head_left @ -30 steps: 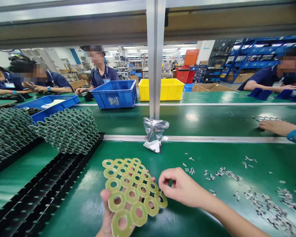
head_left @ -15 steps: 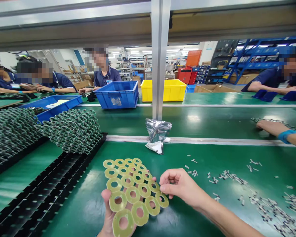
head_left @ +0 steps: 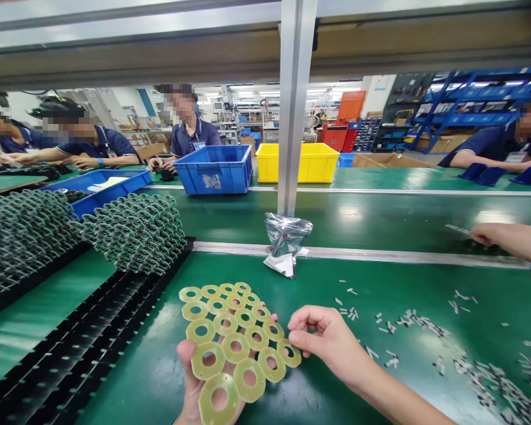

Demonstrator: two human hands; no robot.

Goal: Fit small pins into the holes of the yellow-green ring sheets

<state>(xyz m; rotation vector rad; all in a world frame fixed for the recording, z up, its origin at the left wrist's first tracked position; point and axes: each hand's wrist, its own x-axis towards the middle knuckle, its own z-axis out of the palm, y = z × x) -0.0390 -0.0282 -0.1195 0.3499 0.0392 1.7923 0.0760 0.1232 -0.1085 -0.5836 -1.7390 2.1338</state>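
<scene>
A panel of joined, yellowish octagonal ring boards (head_left: 236, 358) lies tilted across my left hand (head_left: 191, 386). The thumb grips the panel's left edge, and the fingers behind it show partly through the gaps and at the right edge. Close to the panel's right side is my right hand (head_left: 327, 339), its fingers curled and the thumb near the fingertips. What these fingers pinch, if anything, is too small to see. Many small pale parts with dark ends (head_left: 425, 323) lie scattered on the green mat to the right.
Black racks (head_left: 97, 330) with stacked green circuit boards (head_left: 135, 233) stand at left. A silver bag (head_left: 287, 233) leans by the metal post (head_left: 295, 118). Behind are a blue bin (head_left: 215, 171) and a yellow bin (head_left: 316, 162). A co-worker's hand (head_left: 500, 235) reaches in at right; other people sit opposite.
The view has shifted slightly, moving the background a little to the right. My hands and the panel keep nearly the same pose. The co-worker's hand at right has moved, with a thin strip near its fingers.
</scene>
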